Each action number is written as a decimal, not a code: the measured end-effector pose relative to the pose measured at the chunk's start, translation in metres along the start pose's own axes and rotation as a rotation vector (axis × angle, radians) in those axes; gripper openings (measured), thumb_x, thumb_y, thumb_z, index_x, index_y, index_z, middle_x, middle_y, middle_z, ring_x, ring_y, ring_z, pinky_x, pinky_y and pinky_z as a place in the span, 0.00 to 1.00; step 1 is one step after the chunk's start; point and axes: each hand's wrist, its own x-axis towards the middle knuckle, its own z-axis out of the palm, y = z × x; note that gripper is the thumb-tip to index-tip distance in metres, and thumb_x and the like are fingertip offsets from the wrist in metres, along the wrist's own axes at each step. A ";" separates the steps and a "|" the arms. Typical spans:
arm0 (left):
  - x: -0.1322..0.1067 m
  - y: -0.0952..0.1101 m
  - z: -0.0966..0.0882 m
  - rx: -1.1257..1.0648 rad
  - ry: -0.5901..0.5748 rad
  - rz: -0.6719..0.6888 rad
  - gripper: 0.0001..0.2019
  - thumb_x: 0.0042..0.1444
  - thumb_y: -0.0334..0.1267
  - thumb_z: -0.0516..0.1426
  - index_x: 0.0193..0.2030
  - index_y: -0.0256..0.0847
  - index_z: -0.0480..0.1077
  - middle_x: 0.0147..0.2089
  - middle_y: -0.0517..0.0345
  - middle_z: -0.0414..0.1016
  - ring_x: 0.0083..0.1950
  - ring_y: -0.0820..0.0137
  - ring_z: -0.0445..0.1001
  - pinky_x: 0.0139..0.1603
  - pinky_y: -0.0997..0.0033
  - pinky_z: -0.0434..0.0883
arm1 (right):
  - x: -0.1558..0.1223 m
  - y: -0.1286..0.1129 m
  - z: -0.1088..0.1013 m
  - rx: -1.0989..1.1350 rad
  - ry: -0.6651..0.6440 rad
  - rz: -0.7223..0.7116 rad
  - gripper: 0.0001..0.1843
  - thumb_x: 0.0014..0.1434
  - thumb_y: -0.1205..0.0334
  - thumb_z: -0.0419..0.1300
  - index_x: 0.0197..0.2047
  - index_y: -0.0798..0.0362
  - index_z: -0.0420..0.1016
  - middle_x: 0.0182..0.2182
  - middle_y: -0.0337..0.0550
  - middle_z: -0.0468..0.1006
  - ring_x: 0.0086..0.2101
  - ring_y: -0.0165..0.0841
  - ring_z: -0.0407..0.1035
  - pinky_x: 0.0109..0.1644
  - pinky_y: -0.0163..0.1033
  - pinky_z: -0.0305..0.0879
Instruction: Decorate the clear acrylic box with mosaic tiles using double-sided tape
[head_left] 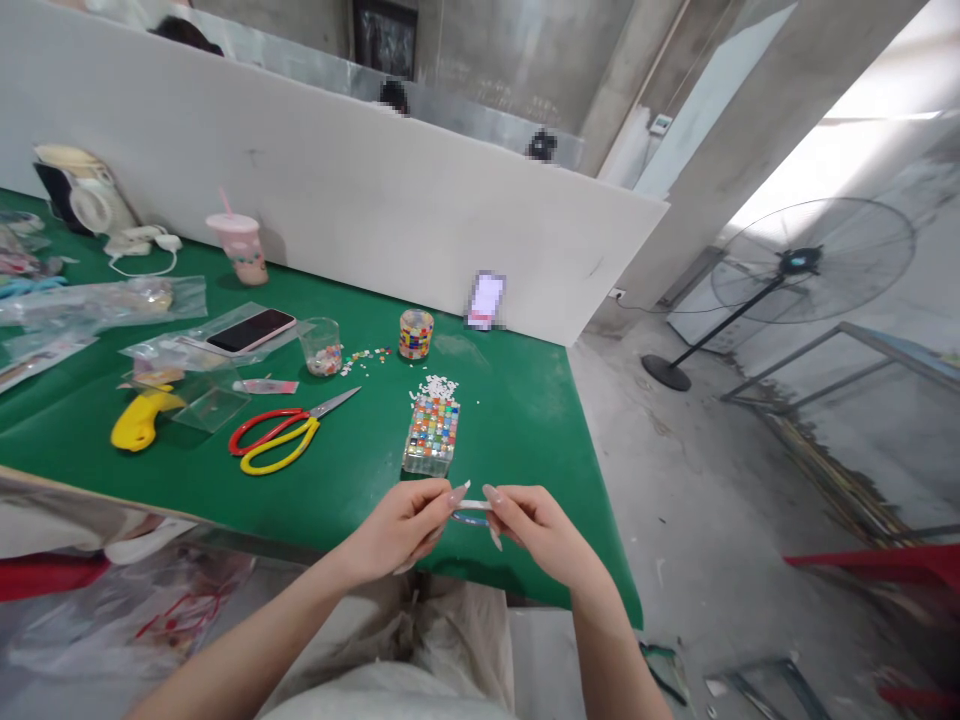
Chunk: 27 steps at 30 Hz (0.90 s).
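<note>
My left hand [405, 530] and my right hand [536, 530] meet at the near edge of the green table [517, 420]. Both pinch a small thin whitish piece [474, 505] between their fingertips, with a bit of blue under it. I cannot make out what it is. Just beyond the hands stands a glass block covered in coloured mosaic tiles [432, 434]. A small heap of white chips [436, 386] lies behind it.
Red-and-yellow scissors [281, 433], a yellow cutter [140, 418], a phone [250, 330] on plastic bags, a glass cup of chips [322, 347], a mosaic cup [415, 334] and a pink drink cup [240, 246] are on the table. White partition [360, 190] behind. Standing fan [795, 270] on the right.
</note>
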 end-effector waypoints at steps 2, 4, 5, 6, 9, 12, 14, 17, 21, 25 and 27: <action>0.002 -0.001 0.001 -0.061 0.066 0.032 0.24 0.58 0.60 0.52 0.22 0.44 0.55 0.11 0.74 0.50 0.10 0.80 0.48 0.11 0.78 0.49 | 0.000 0.001 0.009 0.040 0.061 -0.019 0.28 0.66 0.43 0.49 0.21 0.53 0.63 0.17 0.31 0.54 0.20 0.25 0.47 0.24 0.35 0.43; 0.004 0.003 -0.005 -0.105 0.181 0.087 0.24 0.57 0.58 0.54 0.21 0.43 0.54 0.11 0.73 0.51 0.11 0.80 0.49 0.12 0.79 0.51 | -0.002 0.002 0.012 0.091 0.150 -0.032 0.29 0.65 0.42 0.49 0.21 0.53 0.63 0.16 0.31 0.53 0.19 0.24 0.46 0.23 0.35 0.42; 0.004 0.006 -0.012 -0.124 0.262 0.124 0.24 0.58 0.56 0.54 0.21 0.43 0.54 0.11 0.72 0.51 0.11 0.81 0.49 0.12 0.80 0.51 | -0.004 0.003 0.011 0.115 0.220 -0.039 0.29 0.65 0.41 0.50 0.20 0.52 0.62 0.15 0.30 0.53 0.18 0.24 0.46 0.22 0.34 0.42; 0.004 0.011 -0.021 -0.143 0.352 0.166 0.24 0.60 0.54 0.53 0.21 0.42 0.52 0.12 0.73 0.51 0.12 0.82 0.48 0.13 0.82 0.51 | -0.007 0.005 0.007 0.132 0.322 -0.045 0.29 0.65 0.40 0.49 0.20 0.52 0.61 0.15 0.31 0.53 0.18 0.24 0.46 0.21 0.34 0.42; -0.001 0.020 -0.050 -0.202 0.584 0.263 0.24 0.66 0.50 0.48 0.22 0.41 0.48 0.13 0.74 0.45 0.14 0.82 0.45 0.15 0.85 0.50 | -0.009 0.017 -0.007 0.014 0.638 -0.078 0.27 0.66 0.43 0.48 0.21 0.52 0.62 0.16 0.32 0.56 0.17 0.25 0.49 0.21 0.33 0.45; -0.006 0.017 -0.060 -0.224 0.521 0.170 0.22 0.62 0.53 0.53 0.25 0.41 0.56 0.14 0.72 0.54 0.15 0.81 0.52 0.15 0.84 0.53 | 0.009 0.043 -0.015 -0.262 0.716 -0.145 0.26 0.68 0.47 0.46 0.26 0.53 0.71 0.15 0.32 0.58 0.17 0.27 0.53 0.21 0.33 0.50; -0.006 0.012 -0.054 -0.223 0.421 0.080 0.23 0.58 0.58 0.56 0.26 0.41 0.59 0.16 0.70 0.60 0.15 0.81 0.56 0.15 0.83 0.56 | 0.034 0.064 -0.013 -0.320 0.749 -0.175 0.24 0.67 0.47 0.48 0.31 0.53 0.75 0.21 0.39 0.69 0.24 0.32 0.63 0.29 0.36 0.60; -0.002 0.009 -0.038 -0.184 0.371 0.035 0.25 0.55 0.61 0.57 0.25 0.40 0.58 0.15 0.70 0.60 0.14 0.81 0.55 0.15 0.83 0.56 | 0.074 0.094 -0.005 -0.394 0.750 -0.207 0.20 0.62 0.47 0.55 0.29 0.53 0.76 0.25 0.44 0.74 0.33 0.38 0.69 0.43 0.45 0.65; 0.001 0.013 -0.032 -0.093 0.321 0.043 0.26 0.56 0.62 0.54 0.23 0.41 0.56 0.12 0.72 0.54 0.13 0.81 0.52 0.14 0.81 0.54 | 0.095 0.111 0.000 -0.393 0.701 -0.232 0.15 0.58 0.49 0.61 0.34 0.54 0.77 0.33 0.44 0.77 0.41 0.40 0.71 0.55 0.55 0.61; 0.008 0.016 -0.039 -0.054 0.289 0.052 0.24 0.56 0.61 0.53 0.24 0.42 0.58 0.13 0.73 0.52 0.13 0.80 0.52 0.14 0.80 0.54 | 0.087 0.093 -0.005 -0.295 0.680 -0.257 0.16 0.60 0.51 0.58 0.42 0.53 0.78 0.41 0.54 0.78 0.47 0.46 0.70 0.60 0.60 0.58; 0.018 0.018 -0.040 -0.032 0.273 0.070 0.23 0.57 0.59 0.53 0.24 0.42 0.59 0.12 0.73 0.52 0.13 0.79 0.52 0.15 0.79 0.56 | 0.083 0.074 -0.004 -0.208 0.615 -0.281 0.17 0.64 0.51 0.54 0.45 0.53 0.78 0.40 0.52 0.79 0.44 0.43 0.72 0.55 0.55 0.65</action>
